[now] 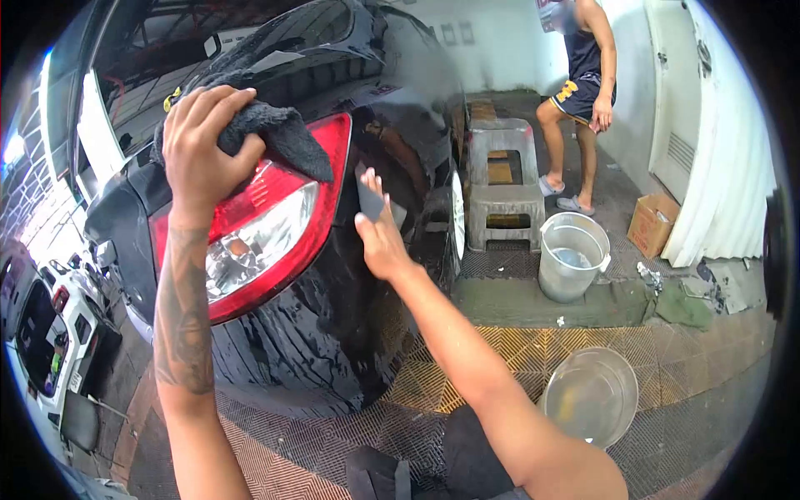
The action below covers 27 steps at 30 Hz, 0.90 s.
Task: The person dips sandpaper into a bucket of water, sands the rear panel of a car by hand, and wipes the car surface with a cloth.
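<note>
My left hand [204, 150] is closed on a dark grey microfiber towel [279, 137], bunched above and over the top of the red and clear tail light [275, 225]. The towel's loose end hangs down over the lens. To the right of the light, my right hand [383, 237] grips a small flat dark grey sheet that looks like sandpaper [369, 198], thumb on one side and fingertips on the other. It is held at the wet black rear panel of the car [308, 350]; whether it touches the paint I cannot tell.
Stacked grey plastic stools [504, 204] stand right of the car. Nearby are a bucket with liquid [573, 271], a round basin [590, 392] and a cardboard box [652, 225]. Another person [583, 75] stands at the back. A white vehicle [79, 325] is at left.
</note>
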Tool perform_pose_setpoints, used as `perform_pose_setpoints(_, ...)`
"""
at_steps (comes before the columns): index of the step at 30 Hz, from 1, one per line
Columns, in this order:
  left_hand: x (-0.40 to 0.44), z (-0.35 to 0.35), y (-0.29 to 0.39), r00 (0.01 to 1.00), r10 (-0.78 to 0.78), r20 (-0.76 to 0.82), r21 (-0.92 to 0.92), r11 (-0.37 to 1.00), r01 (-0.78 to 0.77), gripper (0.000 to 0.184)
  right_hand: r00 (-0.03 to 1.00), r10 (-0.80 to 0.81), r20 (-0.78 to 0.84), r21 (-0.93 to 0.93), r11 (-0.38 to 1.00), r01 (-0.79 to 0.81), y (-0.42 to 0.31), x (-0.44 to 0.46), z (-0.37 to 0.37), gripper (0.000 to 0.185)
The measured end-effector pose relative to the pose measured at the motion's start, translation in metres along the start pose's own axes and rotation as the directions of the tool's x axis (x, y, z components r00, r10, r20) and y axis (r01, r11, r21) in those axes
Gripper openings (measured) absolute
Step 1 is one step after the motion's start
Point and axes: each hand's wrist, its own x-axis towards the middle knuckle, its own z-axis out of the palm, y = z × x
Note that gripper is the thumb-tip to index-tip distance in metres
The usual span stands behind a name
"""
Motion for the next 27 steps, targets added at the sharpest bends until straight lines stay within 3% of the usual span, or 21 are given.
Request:
perform_pose_setpoints(4, -0.004, -0.001, 0.000, 0.997, -0.053, 0.049, -0.022, 0.998, 0.054, 0.042, 0.989, -0.099, 0.109, -0.014, 0.995, 0.101, -0.028, -0.039, 0.008, 0.066)
perform_pose_setpoints(6, -0.006, -0.001, -0.001, 0.997, -0.061, 0.049, -0.013, 0.998, 0.062, 0.043, 0.993, -0.110, 0.050, -0.063, 0.992, 0.113, -0.019, -0.014, 0.007, 0.066)
perform_pose_setpoints(8, -0.008, 0.000, -0.001, 0.998, -0.057, 0.022, -0.006, 0.998, 0.057, 0.043, 0.999, -0.032, 0.003, 0.015, 0.999, 0.032, -0.016, 0.008, 0.010, 0.066)
perform_pose_setpoints(12, -0.004, -0.001, -0.002, 0.996, -0.058, 0.066, -0.022, 0.998, 0.060, 0.042, 0.995, -0.087, 0.056, -0.050, 0.995, 0.090, -0.044, -0.042, 0.018, 0.066)
perform_pose_setpoints(14, -0.002, 0.000, 0.000, 0.981, -0.079, 0.175, -0.020, 0.996, 0.084, 0.042, 0.994, -0.074, 0.078, -0.072, 0.994, 0.080, -0.041, -0.036, 0.013, 0.065)
perform_pose_setpoints(16, -0.001, 0.003, 0.012, 0.932, -0.091, 0.352, 0.019, 0.996, 0.090, 0.043, 1.000, -0.004, -0.009, -0.062, 0.998, 0.004, -0.022, -0.010, 0.016, 0.064)
perform_pose_setpoints(18, -0.003, 0.017, 0.028, 0.927, -0.004, 0.376, -0.002, 1.000, 0.005, 0.041, 0.992, 0.085, -0.091, -0.015, 0.996, -0.087, -0.011, 0.010, 0.016, 0.063)
perform_pose_setpoints(20, 0.002, 0.030, 0.046, 0.863, 0.001, 0.505, 0.011, 1.000, -0.008, 0.058, 0.990, 0.081, -0.114, 0.018, 0.997, -0.079, -0.019, -0.004, 0.019, 0.062)
perform_pose_setpoints(22, 0.012, 0.041, 0.057, 0.774, 0.003, 0.634, 0.021, 1.000, -0.022, 0.058, 0.989, 0.115, -0.093, 0.025, 0.993, -0.113, -0.040, -0.043, 0.025, 0.065)
perform_pose_setpoints(25, 0.016, 0.061, 0.062, 0.775, 0.030, 0.631, 0.009, 0.999, -0.045, 0.045, 0.990, 0.142, 0.006, -0.050, 0.989, -0.142, -0.048, -0.061, 0.019, 0.066)
perform_pose_setpoints(27, 0.020, 0.069, 0.062, 0.777, 0.035, 0.628, -0.007, 0.999, -0.039, 0.039, 0.991, 0.132, -0.031, -0.136, 0.981, -0.135, -0.036, -0.035, 0.019, 0.066)
